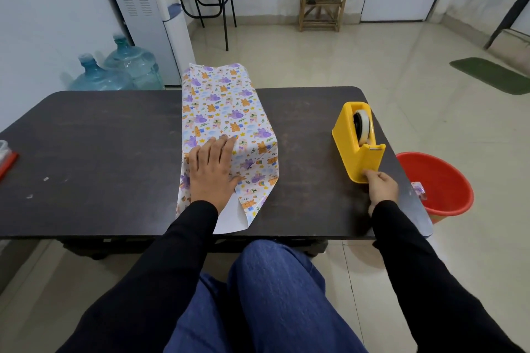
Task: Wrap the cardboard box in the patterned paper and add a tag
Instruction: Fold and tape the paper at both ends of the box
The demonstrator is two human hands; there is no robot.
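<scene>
While the left hand (pixel 213 172) lies flat, fingers straight, on the near end of the patterned paper (pixel 226 106), it pins the wrap over the hidden cardboard box, which runs lengthwise away from the person at the middle of the table (pixel 100 152). Well apart to the right stands the yellow tape dispenser (pixel 348 140), its near end pinched by the curled fingers of the right hand (pixel 383 188). Any tape would likely have to travel leftward to the box.

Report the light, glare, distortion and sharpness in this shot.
Head view: soft, even room light with only faint shadows; pale glare on the floor tiles and the right edge of the table; wide-angle bend curves the table and tilts the walls; the pattern on the paper is sharp.
</scene>
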